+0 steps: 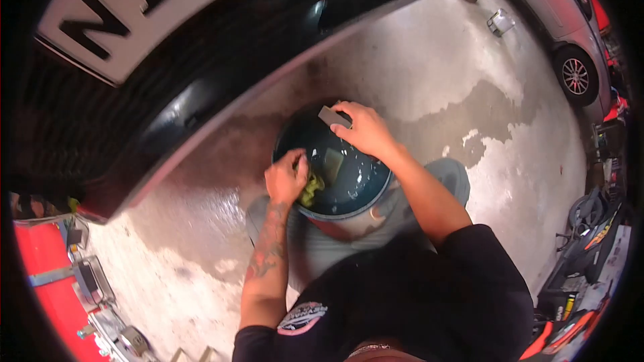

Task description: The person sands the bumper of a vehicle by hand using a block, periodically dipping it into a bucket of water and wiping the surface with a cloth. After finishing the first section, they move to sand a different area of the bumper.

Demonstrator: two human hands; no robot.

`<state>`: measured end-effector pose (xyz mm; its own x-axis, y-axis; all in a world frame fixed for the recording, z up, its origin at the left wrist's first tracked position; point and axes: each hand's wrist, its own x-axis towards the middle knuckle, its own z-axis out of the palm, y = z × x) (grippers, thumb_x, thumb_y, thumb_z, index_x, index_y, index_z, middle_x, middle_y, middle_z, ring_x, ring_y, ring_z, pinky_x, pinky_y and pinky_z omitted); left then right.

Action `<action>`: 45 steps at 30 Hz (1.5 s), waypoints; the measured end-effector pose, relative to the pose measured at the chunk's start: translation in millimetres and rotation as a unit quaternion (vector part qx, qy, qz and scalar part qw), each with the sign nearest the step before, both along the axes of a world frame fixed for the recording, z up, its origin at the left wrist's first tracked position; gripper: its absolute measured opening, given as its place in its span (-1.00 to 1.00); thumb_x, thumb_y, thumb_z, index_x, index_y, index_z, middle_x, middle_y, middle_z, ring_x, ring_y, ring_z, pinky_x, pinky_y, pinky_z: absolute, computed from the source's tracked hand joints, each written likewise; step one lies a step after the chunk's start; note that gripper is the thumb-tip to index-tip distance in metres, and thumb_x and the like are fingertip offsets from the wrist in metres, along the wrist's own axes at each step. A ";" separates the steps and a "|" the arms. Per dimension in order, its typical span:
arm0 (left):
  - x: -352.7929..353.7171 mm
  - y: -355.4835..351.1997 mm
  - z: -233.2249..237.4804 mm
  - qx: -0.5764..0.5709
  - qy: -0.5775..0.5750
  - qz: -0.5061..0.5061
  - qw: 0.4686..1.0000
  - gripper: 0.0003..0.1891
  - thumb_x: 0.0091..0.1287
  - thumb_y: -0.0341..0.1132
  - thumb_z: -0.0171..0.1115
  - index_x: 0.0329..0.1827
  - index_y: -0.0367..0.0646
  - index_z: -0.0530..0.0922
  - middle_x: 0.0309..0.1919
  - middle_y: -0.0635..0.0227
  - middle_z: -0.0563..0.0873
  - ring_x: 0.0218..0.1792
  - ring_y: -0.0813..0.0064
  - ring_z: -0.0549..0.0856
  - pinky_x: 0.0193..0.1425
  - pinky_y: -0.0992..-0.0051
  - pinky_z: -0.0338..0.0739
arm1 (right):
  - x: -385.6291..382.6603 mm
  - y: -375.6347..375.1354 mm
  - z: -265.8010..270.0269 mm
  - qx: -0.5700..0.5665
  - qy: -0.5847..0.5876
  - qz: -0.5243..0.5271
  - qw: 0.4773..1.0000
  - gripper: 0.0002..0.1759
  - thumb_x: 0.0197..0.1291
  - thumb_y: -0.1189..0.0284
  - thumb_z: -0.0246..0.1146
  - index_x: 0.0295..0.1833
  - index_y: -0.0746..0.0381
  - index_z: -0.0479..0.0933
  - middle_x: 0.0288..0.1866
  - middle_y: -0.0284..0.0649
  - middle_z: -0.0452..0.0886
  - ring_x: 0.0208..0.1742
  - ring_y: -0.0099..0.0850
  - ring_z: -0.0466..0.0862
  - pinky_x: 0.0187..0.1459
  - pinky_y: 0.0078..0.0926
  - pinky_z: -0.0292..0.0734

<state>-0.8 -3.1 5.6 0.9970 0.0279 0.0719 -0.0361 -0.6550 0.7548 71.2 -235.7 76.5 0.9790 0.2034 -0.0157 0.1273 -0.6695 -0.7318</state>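
left hand on green cloth, right hand holding sanding block

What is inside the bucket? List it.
Water, a sunken square sheet, and a yellow-green cloth gripped by the left hand. The right hand holds a grey block at the rim. The left hand covers part of the cloth and the bucket beneath.

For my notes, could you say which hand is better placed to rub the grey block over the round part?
Probably the right hand: it holds the grey block against the round part; the left hand grips a yellow-green cloth.
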 end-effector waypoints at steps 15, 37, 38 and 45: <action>-1.3 -0.2 -6.8 -0.002 -0.040 -0.002 0.999 -0.82 0.38 -0.21 0.37 -0.08 -0.02 0.81 -0.35 0.24 0.84 -0.48 0.27 0.80 -0.30 0.33 0.68 | 45.6 -4.4 -268.0 -0.203 0.122 0.075 0.969 -0.46 0.31 0.33 0.35 0.38 0.26 0.57 0.19 0.15 0.71 0.25 0.14 0.68 0.27 0.01 0.61; -2.0 2.8 -10.0 -0.021 -0.087 0.009 0.996 -0.87 0.32 -0.24 0.37 -0.18 -0.03 0.80 -0.35 0.30 0.83 -0.47 0.20 0.78 -0.25 0.23 0.69 | -26.7 -5.2 -357.0 -0.469 0.274 0.386 0.746 -0.40 0.28 0.36 0.33 0.45 0.21 0.54 0.37 0.12 0.63 0.37 0.05 0.65 0.33 0.00 0.56; -2.1 2.0 -9.5 -0.022 -0.080 0.010 0.997 -0.86 0.32 -0.23 0.37 -0.18 -0.03 0.80 -0.34 0.30 0.83 -0.45 0.19 0.78 -0.24 0.23 0.69 | -23.3 -15.8 -353.1 -0.476 0.263 0.403 0.736 -0.40 0.28 0.36 0.33 0.45 0.21 0.54 0.36 0.12 0.63 0.36 0.05 0.65 0.33 0.00 0.56; -1.5 4.9 -10.7 -0.009 -0.069 0.010 0.998 -0.83 0.34 -0.17 0.33 -0.16 0.01 0.80 -0.29 0.28 0.85 -0.33 0.16 0.82 -0.18 0.21 0.71 | 8.7 -18.2 -320.3 -0.329 0.327 0.400 0.790 -0.49 0.25 0.43 0.32 0.33 0.25 0.60 0.14 0.07 0.74 0.04 -0.07 0.80 0.03 0.02 0.64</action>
